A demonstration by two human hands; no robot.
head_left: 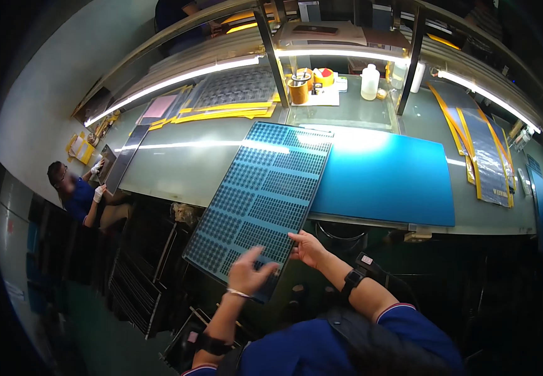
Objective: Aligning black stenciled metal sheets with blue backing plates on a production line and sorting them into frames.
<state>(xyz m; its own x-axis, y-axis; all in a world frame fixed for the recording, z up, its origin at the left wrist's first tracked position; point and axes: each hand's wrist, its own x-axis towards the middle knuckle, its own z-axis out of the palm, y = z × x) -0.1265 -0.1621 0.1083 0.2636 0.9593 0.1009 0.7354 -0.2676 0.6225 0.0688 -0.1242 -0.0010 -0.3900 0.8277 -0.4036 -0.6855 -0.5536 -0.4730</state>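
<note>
A large rectangular panel [271,164], dark-edged and blue with rows of small dark patterns, lies aslant over the bench front, its near end jutting out toward me. At its right edge my right hand [309,249] grips it, thumb on top and the other fingers partly hidden. My left hand [250,273] is over the near end with fingers spread; whether it touches the surface I cannot tell. A plain bright blue sheet [384,178] lies flat on the bench, its left part beneath or beside the panel.
Yellow-edged patterned sheets [227,94] are stacked at the back left, more [481,150] at right. A white bottle [370,81] and an orange tape-wrapped cup [298,91] stand at the back under lamps. A black rack [137,282] stands below left. Another person [83,197] works far left.
</note>
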